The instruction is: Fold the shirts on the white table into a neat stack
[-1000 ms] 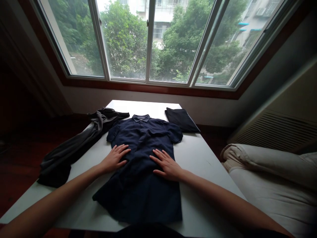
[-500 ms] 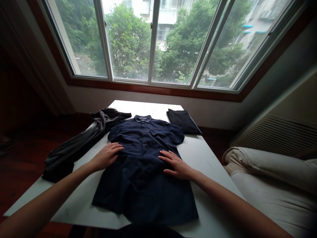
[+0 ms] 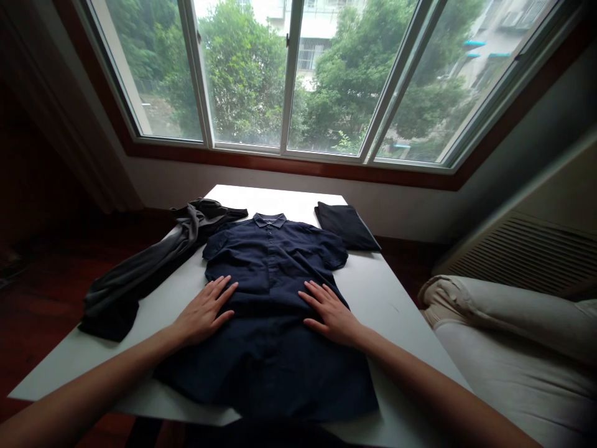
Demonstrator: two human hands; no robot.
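Observation:
A dark navy short-sleeved shirt (image 3: 270,255) lies spread front side up, its collar toward the window. My left hand (image 3: 204,313) rests on the shirt's left side, fingers spread and palm down. On the opposite side, my right hand (image 3: 330,313) lies flat on the cloth with its fingers apart. Neither hand grips anything. Wrinkles run across the fabric between and below the hands.
The shirt is on a white table (image 3: 392,298). Crumpled grey and black clothing (image 3: 135,267) hangs over the left edge. Folded dark cloth (image 3: 347,227) lies at the back right. A beige padded seat (image 3: 508,348) stands right, below a window (image 3: 247,81).
My left hand has moved slightly down and right, its fingers spreading more. My right hand has shifted only a little. The shirt's lower left edge has spread outward to the left.

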